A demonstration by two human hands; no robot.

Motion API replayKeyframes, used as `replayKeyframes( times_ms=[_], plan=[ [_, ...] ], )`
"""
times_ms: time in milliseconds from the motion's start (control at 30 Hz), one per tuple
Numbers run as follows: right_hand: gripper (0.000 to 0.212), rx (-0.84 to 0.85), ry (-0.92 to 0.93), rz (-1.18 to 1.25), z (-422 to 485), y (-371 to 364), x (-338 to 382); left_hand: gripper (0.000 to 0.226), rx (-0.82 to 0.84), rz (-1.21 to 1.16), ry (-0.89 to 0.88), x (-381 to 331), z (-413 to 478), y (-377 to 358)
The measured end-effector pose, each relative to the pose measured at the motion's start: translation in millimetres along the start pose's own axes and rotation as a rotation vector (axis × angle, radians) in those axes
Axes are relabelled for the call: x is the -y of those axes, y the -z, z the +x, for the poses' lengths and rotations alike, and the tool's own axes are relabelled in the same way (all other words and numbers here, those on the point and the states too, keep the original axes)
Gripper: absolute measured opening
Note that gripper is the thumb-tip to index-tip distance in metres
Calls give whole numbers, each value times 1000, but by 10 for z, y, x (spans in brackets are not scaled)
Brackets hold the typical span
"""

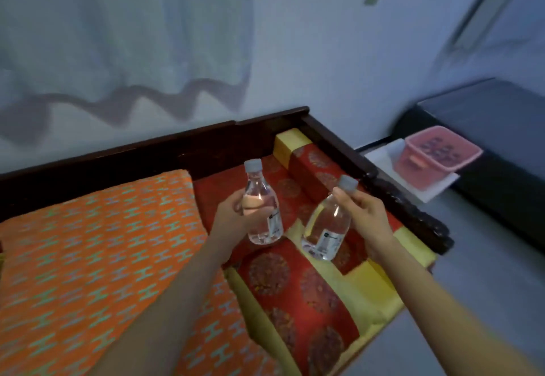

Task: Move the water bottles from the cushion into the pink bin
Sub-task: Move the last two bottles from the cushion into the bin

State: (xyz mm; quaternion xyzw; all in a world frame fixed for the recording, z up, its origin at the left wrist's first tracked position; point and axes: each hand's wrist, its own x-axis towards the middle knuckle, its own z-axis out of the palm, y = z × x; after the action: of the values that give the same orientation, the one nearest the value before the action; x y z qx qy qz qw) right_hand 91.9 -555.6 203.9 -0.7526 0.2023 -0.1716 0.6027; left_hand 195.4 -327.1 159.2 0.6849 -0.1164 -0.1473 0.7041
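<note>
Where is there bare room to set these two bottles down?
The red and gold patterned cushion lies bare between the orange patterned mattress and dark wooden frame. The pink plastic bin looks partly filled, blurred.

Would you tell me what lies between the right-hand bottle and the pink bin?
In the head view, the bench's dark wooden side rail crosses between the right-hand bottle and pink bin, which sits on a white sheet.
</note>
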Motion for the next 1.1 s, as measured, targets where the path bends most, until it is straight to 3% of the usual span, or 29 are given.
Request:
replayKeyframes(
  times_ms=[267, 367, 600, 833, 1100],
  plan=[
    [26, -196, -25, 6, -490, 1937, -245, 37, 162, 18, 30, -36, -411, -1954],
    [36, -254, -40, -36, -643, 2545, -343, 41, 184, 18, 49, 2, -545, -2564],
    [26, -337, -110, -59, -736, 3769, -581, 48, 271, 57, 89, -27, -655, -3789],
    [12, -462, -145, 11, -334, 4584, -825, 64, 340, 161, 72, -35, -156, -4755],
    [18, -527, -173, 36, 552, 5518, -1048, 68, 425, 165, 87, 136, 770, -5877]
  ],
)
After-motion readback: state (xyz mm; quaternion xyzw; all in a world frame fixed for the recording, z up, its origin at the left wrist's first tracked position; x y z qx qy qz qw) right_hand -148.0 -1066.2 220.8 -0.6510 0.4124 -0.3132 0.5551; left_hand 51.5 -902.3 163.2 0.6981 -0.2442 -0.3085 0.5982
